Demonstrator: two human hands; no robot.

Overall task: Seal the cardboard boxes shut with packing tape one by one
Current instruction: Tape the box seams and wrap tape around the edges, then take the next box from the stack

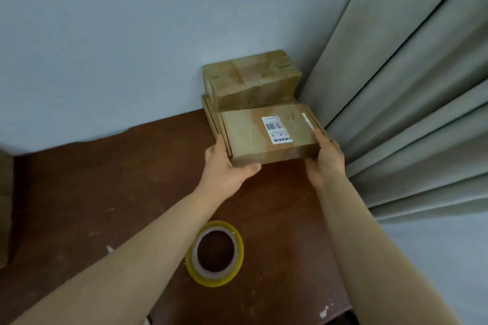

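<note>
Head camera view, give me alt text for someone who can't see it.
The person's left hand and right hand hold a flat labelled cardboard box by its sides at the back of a brown table, in front of a taped box. A roll of packing tape lies nearer the person.

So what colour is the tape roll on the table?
The tape roll is yellow; head view shows it.

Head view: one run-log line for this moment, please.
left hand: grips labelled box, left end | right hand: grips right end | tape roll: flat on table, untouched
</note>
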